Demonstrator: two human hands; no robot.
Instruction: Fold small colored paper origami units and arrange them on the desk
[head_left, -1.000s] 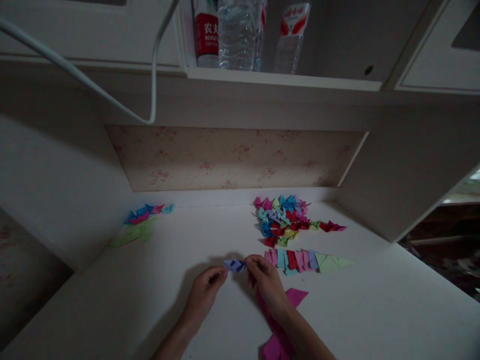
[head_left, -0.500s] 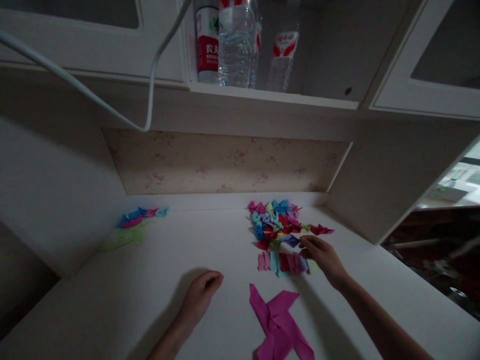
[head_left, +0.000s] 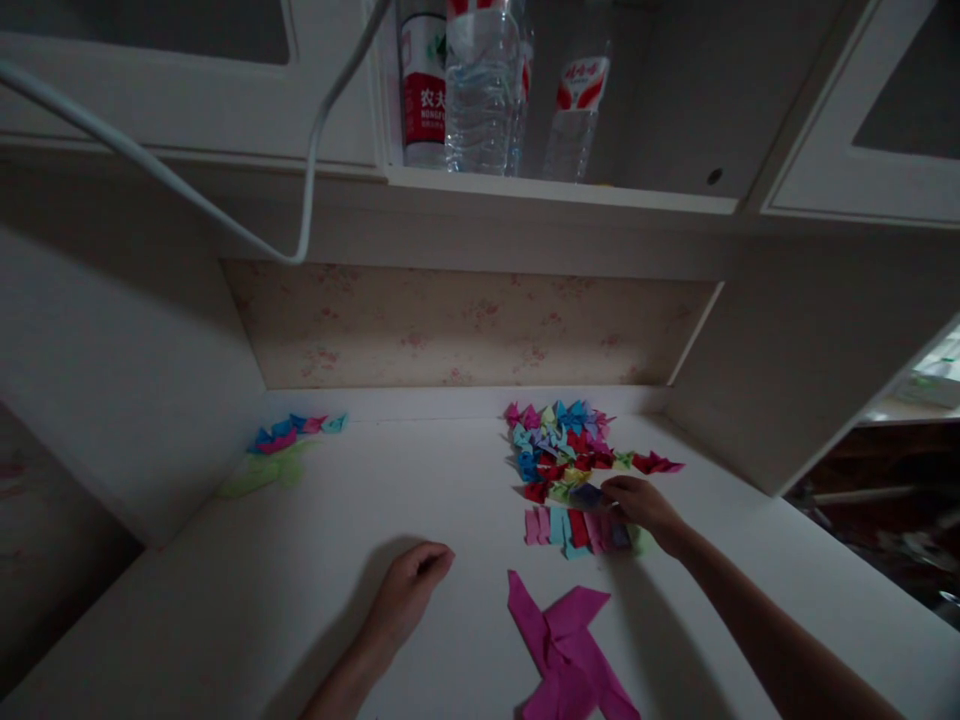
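My right hand pinches a small dark purple folded paper piece at the near edge of a cluster of colourful origami pieces. Just below it lies a row of narrow folded paper strips in pink, teal and red, partly in the hand's shadow. On the white desk to the left rests my left hand, fingers curled, with nothing visible in it. A large magenta paper pinwheel shape lies flat between my forearms.
Blue and pink origami pieces and pale green folded paper lie at the back left of the desk. Overhead, a cabinet shelf holds several bottles. A white cable hangs in front of the cabinet.
My right hand has lowered the purple paper piece slightly toward the desk, and the piece now looks darker and tilted. My left hand stays put. The whole view has shifted a little.
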